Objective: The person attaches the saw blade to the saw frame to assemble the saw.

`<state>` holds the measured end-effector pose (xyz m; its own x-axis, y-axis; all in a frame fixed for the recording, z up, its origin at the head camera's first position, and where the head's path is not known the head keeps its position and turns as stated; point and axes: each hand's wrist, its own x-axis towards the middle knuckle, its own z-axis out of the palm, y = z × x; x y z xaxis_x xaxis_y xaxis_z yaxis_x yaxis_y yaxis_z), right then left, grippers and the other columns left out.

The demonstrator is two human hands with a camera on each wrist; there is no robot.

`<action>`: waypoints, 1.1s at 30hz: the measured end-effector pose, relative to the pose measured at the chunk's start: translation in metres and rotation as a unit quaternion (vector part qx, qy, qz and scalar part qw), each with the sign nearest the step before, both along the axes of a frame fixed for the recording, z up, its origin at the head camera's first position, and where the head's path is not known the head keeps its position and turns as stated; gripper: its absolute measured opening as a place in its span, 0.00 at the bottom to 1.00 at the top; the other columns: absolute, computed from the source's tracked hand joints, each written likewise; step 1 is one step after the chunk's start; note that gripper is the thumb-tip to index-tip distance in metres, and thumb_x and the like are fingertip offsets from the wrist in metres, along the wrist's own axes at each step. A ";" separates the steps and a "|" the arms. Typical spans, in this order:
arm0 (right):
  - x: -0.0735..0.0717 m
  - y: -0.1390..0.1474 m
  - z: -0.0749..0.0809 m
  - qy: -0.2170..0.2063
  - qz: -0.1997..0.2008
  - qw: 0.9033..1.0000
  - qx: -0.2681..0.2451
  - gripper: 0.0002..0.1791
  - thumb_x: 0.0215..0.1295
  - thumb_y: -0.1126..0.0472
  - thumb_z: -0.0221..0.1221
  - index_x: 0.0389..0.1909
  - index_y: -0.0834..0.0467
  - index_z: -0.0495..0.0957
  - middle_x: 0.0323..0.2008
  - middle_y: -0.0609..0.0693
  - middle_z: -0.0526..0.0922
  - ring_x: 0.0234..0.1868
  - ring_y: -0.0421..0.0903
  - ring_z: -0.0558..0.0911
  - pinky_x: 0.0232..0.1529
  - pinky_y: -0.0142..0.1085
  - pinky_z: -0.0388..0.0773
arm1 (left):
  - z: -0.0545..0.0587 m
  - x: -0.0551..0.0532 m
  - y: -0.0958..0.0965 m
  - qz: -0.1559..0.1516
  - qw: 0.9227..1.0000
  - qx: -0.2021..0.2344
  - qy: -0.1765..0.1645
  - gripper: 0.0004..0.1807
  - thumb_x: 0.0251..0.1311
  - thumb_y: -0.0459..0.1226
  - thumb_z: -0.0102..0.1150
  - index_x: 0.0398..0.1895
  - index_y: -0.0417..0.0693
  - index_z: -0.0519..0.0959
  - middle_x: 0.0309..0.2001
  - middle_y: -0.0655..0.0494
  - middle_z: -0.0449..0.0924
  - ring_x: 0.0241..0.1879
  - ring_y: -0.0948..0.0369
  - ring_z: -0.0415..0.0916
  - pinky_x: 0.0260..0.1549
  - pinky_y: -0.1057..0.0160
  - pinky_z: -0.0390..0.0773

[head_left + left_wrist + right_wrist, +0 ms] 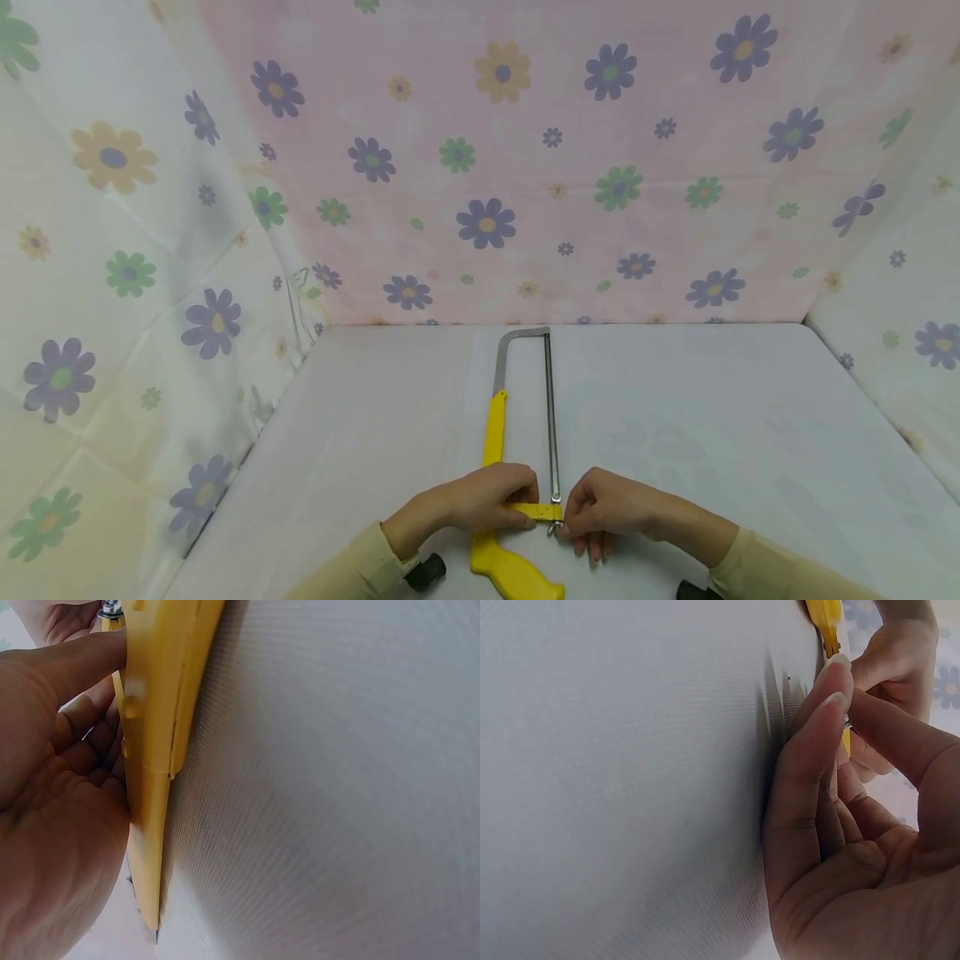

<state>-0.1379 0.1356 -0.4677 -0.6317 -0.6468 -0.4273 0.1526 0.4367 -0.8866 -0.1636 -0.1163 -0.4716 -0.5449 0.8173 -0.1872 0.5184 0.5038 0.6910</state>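
Observation:
A hacksaw (495,429) with a yellow handle and grey metal bow lies flat on the white table, its bow end pointing away from me. Its blade (552,417) runs along the right side of the frame. My left hand (491,497) grips the yellow frame at the short arm that carries the blade's near end. At that arm's outer end sits a small metal wing nut (553,528), which my right hand (615,507) pinches between thumb and finger. In the right wrist view, the curled fingers (799,795) hide most of the nut.
The white table (712,417) stretches out around the saw. Flower-patterned cloth (540,167) hangs behind it and on both sides. Black bands (425,573) show below the sleeves at the front edge of the head view.

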 end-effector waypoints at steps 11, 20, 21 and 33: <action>0.000 0.003 0.001 -0.001 0.011 0.999 -0.032 0.08 0.65 0.65 0.67 0.32 0.68 0.85 0.21 0.51 0.82 0.18 0.38 0.79 0.19 0.27 0.74 | 0.003 0.003 0.001 -0.002 1.000 -0.011 0.016 0.06 0.70 0.41 0.64 0.43 0.54 0.76 0.35 0.68 0.73 0.34 0.71 0.68 0.36 0.72 0.73; 0.000 0.005 -0.001 -0.005 0.018 0.999 -0.046 0.07 0.65 0.66 0.66 0.33 0.68 0.86 0.22 0.52 0.83 0.18 0.38 0.80 0.20 0.27 0.75 | -0.020 -0.007 -0.004 -0.010 1.000 0.004 0.018 0.07 0.70 0.46 0.63 0.42 0.59 0.76 0.35 0.69 0.74 0.34 0.72 0.68 0.35 0.73 0.73; 0.000 0.005 -0.002 -0.006 0.017 0.999 -0.046 0.07 0.65 0.66 0.66 0.33 0.68 0.86 0.21 0.51 0.83 0.18 0.38 0.80 0.20 0.27 0.75 | -0.027 -0.009 -0.005 -0.012 1.000 0.005 0.019 0.08 0.70 0.47 0.63 0.43 0.60 0.75 0.35 0.70 0.74 0.34 0.73 0.68 0.35 0.73 0.73; 0.003 0.001 0.001 0.017 -0.004 0.999 -0.035 0.07 0.62 0.65 0.70 0.30 0.66 0.85 0.17 0.49 0.80 0.15 0.38 0.78 0.19 0.27 0.74 | -0.003 0.001 -0.001 -0.007 1.000 -0.004 0.022 0.07 0.70 0.43 0.64 0.42 0.56 0.76 0.35 0.69 0.74 0.33 0.72 0.68 0.35 0.73 0.74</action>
